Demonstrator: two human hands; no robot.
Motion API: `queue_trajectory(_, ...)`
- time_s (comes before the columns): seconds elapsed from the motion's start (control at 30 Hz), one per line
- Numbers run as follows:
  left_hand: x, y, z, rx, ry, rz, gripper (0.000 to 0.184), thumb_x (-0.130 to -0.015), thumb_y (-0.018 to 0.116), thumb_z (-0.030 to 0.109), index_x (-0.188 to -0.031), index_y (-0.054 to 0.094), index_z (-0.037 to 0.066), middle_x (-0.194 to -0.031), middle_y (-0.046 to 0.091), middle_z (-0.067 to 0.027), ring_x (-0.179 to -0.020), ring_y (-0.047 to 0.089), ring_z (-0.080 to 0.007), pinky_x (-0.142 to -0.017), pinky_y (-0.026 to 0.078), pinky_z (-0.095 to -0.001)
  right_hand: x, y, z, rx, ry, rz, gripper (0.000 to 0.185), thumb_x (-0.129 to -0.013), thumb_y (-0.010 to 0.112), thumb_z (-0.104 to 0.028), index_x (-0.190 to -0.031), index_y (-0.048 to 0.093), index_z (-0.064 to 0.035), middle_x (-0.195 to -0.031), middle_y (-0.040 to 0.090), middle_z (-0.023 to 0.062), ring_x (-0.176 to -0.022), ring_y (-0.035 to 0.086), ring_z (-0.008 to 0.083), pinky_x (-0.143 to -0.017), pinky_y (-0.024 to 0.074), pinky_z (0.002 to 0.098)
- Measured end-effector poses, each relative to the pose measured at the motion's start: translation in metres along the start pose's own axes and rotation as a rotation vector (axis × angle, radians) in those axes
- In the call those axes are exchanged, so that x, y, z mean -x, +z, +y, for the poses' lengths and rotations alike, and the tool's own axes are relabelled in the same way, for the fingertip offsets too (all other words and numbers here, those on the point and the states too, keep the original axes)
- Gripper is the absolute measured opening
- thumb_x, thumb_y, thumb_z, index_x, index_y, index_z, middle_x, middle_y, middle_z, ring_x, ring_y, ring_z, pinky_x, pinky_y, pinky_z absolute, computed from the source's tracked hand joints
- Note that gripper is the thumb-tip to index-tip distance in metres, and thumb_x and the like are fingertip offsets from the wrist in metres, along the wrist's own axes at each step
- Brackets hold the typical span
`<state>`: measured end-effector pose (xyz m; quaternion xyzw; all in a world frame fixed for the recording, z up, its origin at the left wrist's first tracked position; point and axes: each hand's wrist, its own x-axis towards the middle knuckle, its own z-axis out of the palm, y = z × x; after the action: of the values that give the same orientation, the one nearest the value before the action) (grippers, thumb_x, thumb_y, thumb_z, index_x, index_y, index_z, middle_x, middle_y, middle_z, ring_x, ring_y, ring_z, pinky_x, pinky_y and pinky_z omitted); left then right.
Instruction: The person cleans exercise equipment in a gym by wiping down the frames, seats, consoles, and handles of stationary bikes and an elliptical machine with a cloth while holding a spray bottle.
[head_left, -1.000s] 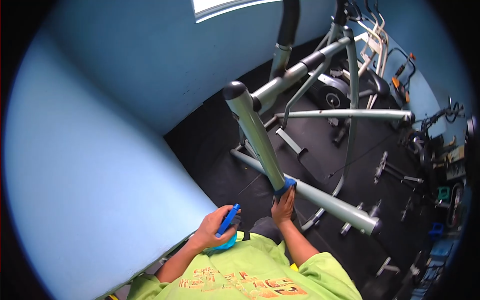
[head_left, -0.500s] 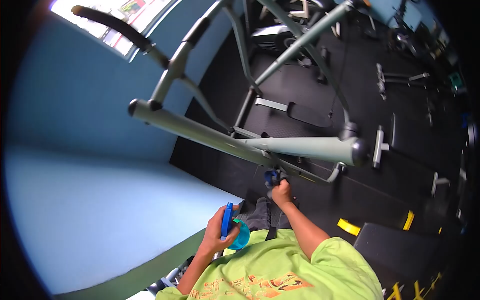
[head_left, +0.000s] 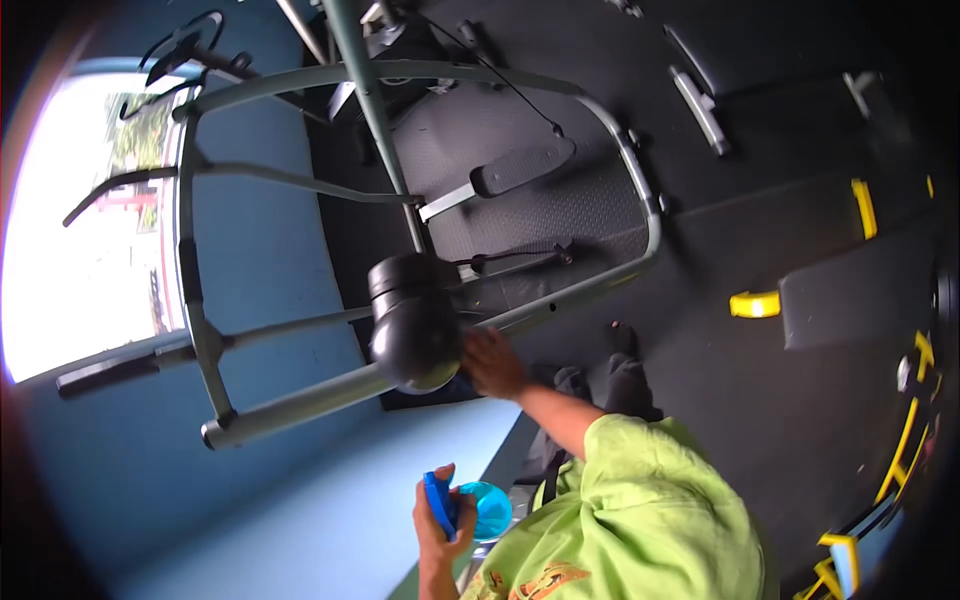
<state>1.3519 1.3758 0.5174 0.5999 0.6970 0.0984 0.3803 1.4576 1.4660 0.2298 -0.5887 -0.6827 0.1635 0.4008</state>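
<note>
In my left hand (head_left: 445, 520) is a spray bottle (head_left: 490, 510) with a blue trigger head and a translucent teal body. The fingers wrap round its head, low in the view in front of the wall. My right hand (head_left: 492, 362) reaches to the exercise machine's frame, beside a rounded black end piece (head_left: 415, 340). A bit of dark blue cloth (head_left: 458, 387) shows under this hand; the black piece and the hand hide most of it. The fingertips are partly hidden and blurred.
The machine's grey tube frame (head_left: 300, 408) runs leftward to a black handle grip (head_left: 115, 375). A foot pedal (head_left: 525, 168) lies within the frame. A padded bench (head_left: 860, 290) with yellow parts stands at right. The blue wall (head_left: 260, 250) and a bright window (head_left: 80, 230) are at left.
My view has turned and moved, so the machine appears swung round. My right hand, low with the cloth before, is now up against the machine by the black piece. The left still grips the spray bottle.
</note>
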Motion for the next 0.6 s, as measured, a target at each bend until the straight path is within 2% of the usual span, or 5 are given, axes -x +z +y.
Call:
queue_trajectory(0.1, -0.002, 0.001, 0.001, -0.124, 0.017, -0.073, 0.046, -0.075, 0.067, 0.004, -0.119, 0.055, 0.002, -0.078, 0.063, -0.0055, -0.068, 0.061, -0.0121, -0.071, 0.050, -0.0275, 0.027, -0.003, 0.046, 0.018, 0.308, -0.114, 0.066, -0.078, 0.062, -0.020, -0.140, 0.045, -0.0109, -0.149, 0.040, 0.0115, -0.138, 0.037, 0.0312, -0.109, 0.0302, 0.0576)
queue_trajectory(0.33, -0.022, 0.007, -0.020, -0.177, 0.069, -0.207, 0.047, -0.076, 0.068, 0.003, -0.120, 0.053, 0.000, -0.085, 0.064, -0.0082, -0.068, 0.062, -0.0152, -0.072, 0.052, -0.0292, 0.065, -0.012, 0.112, 0.084, 0.692, 0.187, 0.050, -0.076, 0.061, -0.017, -0.124, 0.055, -0.0020, -0.129, 0.055, 0.0203, -0.124, 0.048, 0.0401, -0.106, 0.0334, 0.0562)
queue_trajectory(0.47, -0.051, 0.038, -0.014, -0.253, 0.086, -0.345, 0.045, -0.077, 0.069, 0.002, -0.119, 0.053, 0.000, -0.085, 0.064, -0.0103, -0.061, 0.060, -0.0166, -0.064, 0.052, -0.0306, 0.013, -0.016, 0.024, -0.214, 0.601, 0.293, 0.060, -0.074, 0.067, -0.017, -0.129, 0.050, 0.0002, -0.134, 0.049, 0.0251, -0.129, 0.043, 0.0418, -0.112, 0.0309, 0.0497)
queue_trajectory(0.5, -0.063, 0.044, -0.032, -0.272, 0.398, -0.380, 0.059, -0.076, 0.069, 0.002, -0.129, 0.044, 0.001, -0.091, 0.067, -0.0134, -0.059, 0.061, -0.0193, -0.062, 0.053, -0.0335, 0.003, -0.012, 0.003, -0.296, 0.535, 0.270, 0.065, -0.074, 0.068, -0.018, -0.132, 0.047, 0.0004, -0.136, 0.046, 0.0260, -0.132, 0.041, 0.0420, -0.114, 0.0296, 0.0483)
queue_trajectory(0.6, -0.095, 0.048, -0.055, -0.245, 0.647, -0.503, 0.078, -0.076, 0.069, 0.001, -0.142, 0.028, 0.005, -0.102, 0.067, -0.0180, -0.059, 0.061, -0.0219, -0.061, 0.054, -0.0354, 0.007, -0.004, 0.013, -0.250, 0.441, 0.219, 0.072, -0.078, 0.067, -0.028, -0.138, 0.041, 0.0011, -0.144, 0.040, 0.0256, -0.137, 0.036, 0.0412, -0.116, 0.0265, 0.0481)
